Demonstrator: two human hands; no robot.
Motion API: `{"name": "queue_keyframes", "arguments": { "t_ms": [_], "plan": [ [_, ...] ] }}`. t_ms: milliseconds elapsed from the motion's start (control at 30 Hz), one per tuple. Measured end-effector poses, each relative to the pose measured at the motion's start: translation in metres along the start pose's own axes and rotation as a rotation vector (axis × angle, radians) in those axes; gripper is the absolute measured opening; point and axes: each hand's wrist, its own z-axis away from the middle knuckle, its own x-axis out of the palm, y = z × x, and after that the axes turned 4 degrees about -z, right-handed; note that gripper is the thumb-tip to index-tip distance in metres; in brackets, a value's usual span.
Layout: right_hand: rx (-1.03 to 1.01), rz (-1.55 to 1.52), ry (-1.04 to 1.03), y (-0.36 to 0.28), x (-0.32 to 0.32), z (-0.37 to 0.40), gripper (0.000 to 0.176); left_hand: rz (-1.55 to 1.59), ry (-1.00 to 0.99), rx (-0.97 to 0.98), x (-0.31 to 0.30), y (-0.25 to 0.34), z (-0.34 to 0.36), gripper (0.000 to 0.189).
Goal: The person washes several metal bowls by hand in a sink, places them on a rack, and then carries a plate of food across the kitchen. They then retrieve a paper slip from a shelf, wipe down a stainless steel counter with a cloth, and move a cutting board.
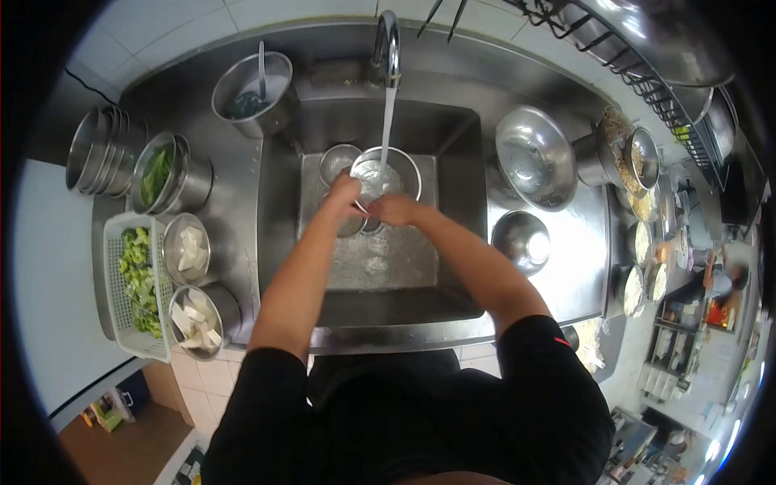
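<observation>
Water runs from the curved faucet [390, 48] into a round metal bowl [411, 168] over the sink [364, 267]. My left hand [345, 194] is closed on the bowl's left rim. My right hand [394, 209] is at the near rim, its fingers bent together and touching the bowl; whether they hold anything else is hidden. Beside the bowl, to the left, a smaller metal bowl [338, 162] rests in the sink. Another small metal container [349, 225] shows partly under my hands.
At left are a white basket of broccoli [113, 283], bowls of white pieces [191, 249], leafy greens [158, 171] and a pot with a utensil [273, 121]. A colander [535, 158] and metal bowl [521, 241] stand right. A person [718, 281] is far right.
</observation>
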Motion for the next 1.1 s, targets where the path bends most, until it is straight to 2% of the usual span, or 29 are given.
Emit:
{"name": "queue_keyframes", "arguments": {
  "t_ms": [33,67,100,133,167,200,233,267,333,367,400,433,467,500,533,567,600,633,667,700,733,767,833,867,900,933,1033,1100],
  "plan": [
    [-0.131,-0.195,-0.016,-0.001,-0.004,0.012,0.037,0.011,0.003,-0.016,-0.013,-0.004,-0.017,0.062],
    [-0.137,-0.192,-0.032,-0.003,-0.016,0.021,0.037,-0.029,-0.149,-0.088,-0.027,-0.009,-0.040,0.053],
    [-0.131,0.080,-0.035,-0.007,-0.034,0.029,0.036,-0.068,-0.300,-0.155,-0.035,-0.015,-0.053,0.047],
    [-0.127,0.353,-0.032,-0.008,-0.047,0.031,0.036,-0.055,-0.291,-0.158,-0.033,-0.021,-0.053,0.047],
    [-0.142,0.363,-0.039,-0.002,-0.058,0.022,0.036,0.026,-0.196,-0.129,-0.029,-0.025,-0.052,0.047],
    [-0.107,0.248,0.072,0.005,-0.072,0.008,0.033,0.109,-0.100,-0.101,-0.027,-0.029,-0.052,0.053],
    [-0.070,0.132,0.178,0.008,-0.079,-0.002,0.031,0.222,-0.062,0.060,-0.033,-0.063,-0.078,0.066],
    [-0.085,0.143,0.166,0.003,-0.077,-0.007,0.031,-0.151,-0.040,0.239,-0.037,-0.109,-0.106,0.063],
    [-0.168,0.201,0.421,-0.011,-0.066,-0.016,0.024,-1.003,0.243,0.554,-0.045,-0.198,-0.160,0.058],
    [-0.226,0.212,0.592,-0.008,-0.057,-0.015,0.020,-1.222,0.198,0.397,-0.041,-0.188,-0.109,0.052],
    [-0.187,0.157,0.664,0.002,-0.048,-0.016,0.018,-1.430,0.154,0.232,-0.037,-0.172,-0.052,0.047],
    [-0.148,0.102,0.738,0.015,-0.040,-0.016,0.017,-1.518,0.236,0.358,-0.046,-0.212,-0.062,0.042],
    [-0.114,-0.215,0.684,0.024,-0.032,-0.015,0.017,-1.603,0.330,0.489,-0.055,-0.245,-0.090,0.039],
    [-0.077,-0.527,0.613,0.030,-0.027,-0.009,0.017,-1.588,0.361,0.491,-0.056,-0.247,-0.109,0.039],
    [-0.026,-0.600,0.635,0.031,-0.026,0.005,0.016,-1.487,0.266,0.476,-0.060,-0.245,-0.122,0.035],
    [-0.039,-0.887,0.673,0.058,-0.001,0.005,0.020,-1.380,0.173,0.449,-0.063,-0.251,-0.133,0.032],
    [-0.030,-1.182,0.685,0.083,0.031,0.006,0.026,-1.365,0.141,0.509,-0.057,-0.263,-0.155,0.026],
    [0.063,-1.494,0.603,0.079,0.037,0.023,0.031,-1.120,0.115,0.569,-0.045,-0.225,-0.127,0.023],
    [0.172,-1.806,0.512,0.069,0.040,0.042,0.037,-1.181,0.050,0.604,-0.029,-0.216,-0.141,0.021],
    [0.281,-1.899,0.490,0.060,0.044,0.058,0.038,-1.247,-0.011,0.648,-0.017,-0.206,-0.158,0.019],
    [0.389,-1.985,0.468,0.054,0.047,0.073,0.039,-1.296,0.036,0.814,-0.007,-0.184,-0.153,0.017],
    [0.358,-2.021,0.455,0.046,0.048,0.090,0.042,-1.341,0.078,0.983,0.002,-0.160,-0.139,0.016],
    [0.347,-2.107,0.446,0.044,0.053,0.113,0.049,-1.584,-0.081,1.066,0.007,-0.102,-0.104,0.016],
    [0.378,-2.155,0.449,0.051,0.061,0.122,0.054,-1.522,-0.050,1.200,0.014,-0.095,-0.113,0.016],
    [0.347,-2.009,0.456,0.053,0.068,0.136,0.061,-1.454,-0.018,1.335,0.018,-0.090,-0.124,0.016],
    [0.445,-2.074,0.509,0.036,0.053,0.150,0.058,-1.449,-0.006,1.341,0.014,-0.073,-0.116,0.016],
    [0.307,-2.064,0.491,0.015,0.023,0.174,0.058,-1.459,0.059,1.397,-0.012,-0.004,-0.055,0.016],
    [0.118,-1.938,0.506,-0.012,-0.012,0.176,0.056,-1.318,-0.042,1.230,-0.027,0.025,-0.025,0.014]
  ]
}}
